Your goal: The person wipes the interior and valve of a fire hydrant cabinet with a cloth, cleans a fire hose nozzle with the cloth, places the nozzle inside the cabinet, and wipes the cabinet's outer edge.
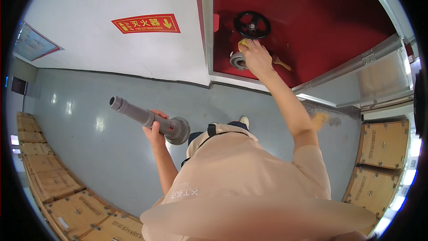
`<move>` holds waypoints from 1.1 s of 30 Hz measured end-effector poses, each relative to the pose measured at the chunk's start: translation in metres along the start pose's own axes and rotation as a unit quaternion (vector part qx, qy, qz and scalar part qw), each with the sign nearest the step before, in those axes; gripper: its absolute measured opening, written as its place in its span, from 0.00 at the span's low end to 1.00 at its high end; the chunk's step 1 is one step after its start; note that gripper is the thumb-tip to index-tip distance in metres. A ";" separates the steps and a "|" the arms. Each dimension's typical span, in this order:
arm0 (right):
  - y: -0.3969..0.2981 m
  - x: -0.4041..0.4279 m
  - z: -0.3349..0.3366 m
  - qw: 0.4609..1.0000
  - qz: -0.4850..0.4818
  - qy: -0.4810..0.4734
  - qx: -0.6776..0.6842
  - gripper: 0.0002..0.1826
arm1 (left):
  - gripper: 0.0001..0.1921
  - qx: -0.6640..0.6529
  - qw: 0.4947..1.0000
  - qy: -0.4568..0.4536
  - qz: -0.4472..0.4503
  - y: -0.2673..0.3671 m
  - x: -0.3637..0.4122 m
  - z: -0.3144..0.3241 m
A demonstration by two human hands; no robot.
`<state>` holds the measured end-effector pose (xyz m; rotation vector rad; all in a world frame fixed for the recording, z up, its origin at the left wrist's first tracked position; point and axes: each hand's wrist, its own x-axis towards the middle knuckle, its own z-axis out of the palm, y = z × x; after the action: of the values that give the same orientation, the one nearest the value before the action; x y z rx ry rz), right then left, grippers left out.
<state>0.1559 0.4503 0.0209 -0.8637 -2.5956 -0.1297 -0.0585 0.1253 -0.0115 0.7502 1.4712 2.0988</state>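
My left hand (156, 126) is wrapped around a grey fire hose nozzle (142, 113). Its narrow tip points up and left, and its wide coupling end faces my body. Inside the red-lined hydrant cabinet (311, 16), my right hand (257, 57) grips a yellow cloth or sponge (243, 44), mostly hidden by the fingers. The hand is at a grey metal hose coupling (236, 61) and covers its right side. Just above the fingers is a black valve handwheel (252, 24). A paintbrush (282, 63) with a yellowish handle lies right of the hand.
The cabinet's metal-framed door (374, 77) stands ajar at right. A white wall (133, 53) with a red fire extinguisher sign (146, 23) borders the cabinet. Wooden crates (78, 209) line the left, and more crates (384, 144) stand at right on the grey floor (110, 160).
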 end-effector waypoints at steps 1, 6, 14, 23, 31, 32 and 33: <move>0.000 0.003 0.001 0.999 -0.019 0.001 0.032 0.12 | 0.31 0.001 1.000 0.001 -0.001 0.001 0.000 0.000; -0.006 0.005 0.004 0.997 -0.058 -0.052 0.028 0.10 | 0.31 0.003 1.000 0.021 0.008 0.001 -0.005 -0.004; -0.032 0.025 0.036 0.986 -0.108 -0.112 -0.060 0.11 | 0.32 0.012 0.999 0.039 0.008 0.007 -0.013 -0.008; -0.072 -0.029 0.121 0.978 -0.121 -0.151 -0.079 0.13 | 0.33 0.021 0.998 0.056 0.024 0.008 -0.018 -0.014; -0.012 -0.099 0.163 0.985 0.087 -0.121 0.082 0.28 | 0.31 0.029 0.997 0.065 0.034 0.010 -0.017 -0.020; -0.005 -0.105 0.160 0.983 0.100 -0.131 0.086 0.28 | 0.31 0.029 0.997 0.057 0.033 0.009 -0.016 -0.020; 0.000 -0.108 0.152 0.982 0.104 -0.132 0.086 0.28 | 0.30 0.029 0.998 0.048 0.032 0.008 -0.014 -0.019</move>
<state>0.1822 0.4221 -0.1612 -1.1455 -2.6816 0.2821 -0.0613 0.1005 -0.0120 0.7349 1.5845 2.1763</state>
